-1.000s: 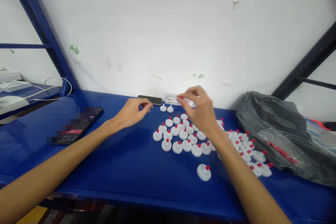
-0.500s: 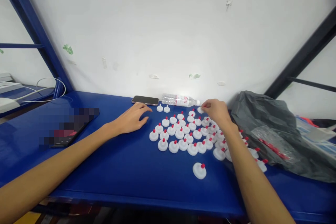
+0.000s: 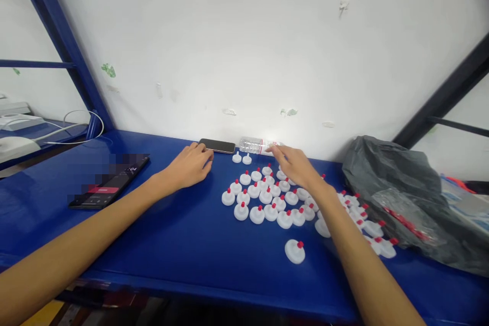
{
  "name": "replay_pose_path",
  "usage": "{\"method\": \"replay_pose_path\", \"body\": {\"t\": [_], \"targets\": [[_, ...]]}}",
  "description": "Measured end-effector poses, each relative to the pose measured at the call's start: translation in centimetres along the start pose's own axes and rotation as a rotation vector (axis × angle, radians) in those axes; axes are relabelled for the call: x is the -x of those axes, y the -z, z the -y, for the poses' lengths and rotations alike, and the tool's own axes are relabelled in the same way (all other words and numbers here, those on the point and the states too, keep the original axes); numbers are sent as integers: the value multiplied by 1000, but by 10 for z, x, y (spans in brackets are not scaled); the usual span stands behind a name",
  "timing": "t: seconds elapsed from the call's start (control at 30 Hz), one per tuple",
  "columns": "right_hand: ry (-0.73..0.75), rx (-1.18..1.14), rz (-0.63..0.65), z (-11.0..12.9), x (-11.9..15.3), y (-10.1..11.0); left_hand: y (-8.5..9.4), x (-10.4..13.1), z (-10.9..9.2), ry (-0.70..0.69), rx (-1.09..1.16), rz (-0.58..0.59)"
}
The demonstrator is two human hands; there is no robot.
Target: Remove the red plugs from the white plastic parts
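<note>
Tabletop (image 3: 183, 254): blue, set against a white wall (image 3: 237, 51).
Plastic bag (image 3: 385, 163): dark, crumpled, at right.
Lit phone (image 3: 109, 188): flat, at left.
Right hand (image 3: 296, 165): fingers bent close together, just before the bottle (image 3: 252, 144); hold, if any, cannot tell.
Left hand (image 3: 190, 165): fingers loosely curled, slightly parted, visibly empty, beside the dark phone (image 3: 219, 146).
Red-tipped white caps (image 3: 266, 195): clustered around and below right hand; 1 apart, nearer front edge.
Bare white caps (image 3: 237, 158): 2, between hands.

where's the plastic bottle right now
In the head view, the bottle lies along the back of the table by the wall, right of the rear phone, partly hidden by the right hand.
</note>
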State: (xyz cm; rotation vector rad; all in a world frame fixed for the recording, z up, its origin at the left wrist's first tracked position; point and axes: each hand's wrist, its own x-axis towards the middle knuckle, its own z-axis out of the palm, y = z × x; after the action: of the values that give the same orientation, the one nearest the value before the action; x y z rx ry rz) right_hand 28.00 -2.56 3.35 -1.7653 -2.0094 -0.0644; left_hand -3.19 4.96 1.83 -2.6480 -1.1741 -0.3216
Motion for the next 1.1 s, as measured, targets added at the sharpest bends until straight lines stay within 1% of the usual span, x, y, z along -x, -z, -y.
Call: {"method": "replay_pose_path", "body": {"t": [0.07, 0.17, 0.3, 0.37, 0.57, 0.7, 0.8, 0.9, 1.0, 1.1], "targets": [[74, -58, 44, 14, 1, -9, 8, -1, 8, 97, -15, 100], [115, -131, 115, 25, 3, -21, 19, -1, 23, 211, 47, 242], [113, -147, 159, 27, 0, -27, 28, 3, 35, 250, 111, 452], [115, -139, 171, 25, -5, -29, 31, 4, 36, 251, 123, 518], [190, -111, 221, 23, -15, -37, 24, 3, 37, 265, 132, 480], [206, -88, 247, 24, -14, -36, 21, 2, 33, 205, 93, 422], [178, -63, 274, 24, -13, -35, 22, 2, 25, 156, 30, 358], [142, -42, 305, 26, -15, -36, 21, 1, 19, 151, 0, 284], [141, -33, 310, 29, -17, -38, 18, -1, 16, 133, 60, 181], [172, -19, 265, 32, -18, -40, 14, -3, 13, 75, 179, 73]]}}
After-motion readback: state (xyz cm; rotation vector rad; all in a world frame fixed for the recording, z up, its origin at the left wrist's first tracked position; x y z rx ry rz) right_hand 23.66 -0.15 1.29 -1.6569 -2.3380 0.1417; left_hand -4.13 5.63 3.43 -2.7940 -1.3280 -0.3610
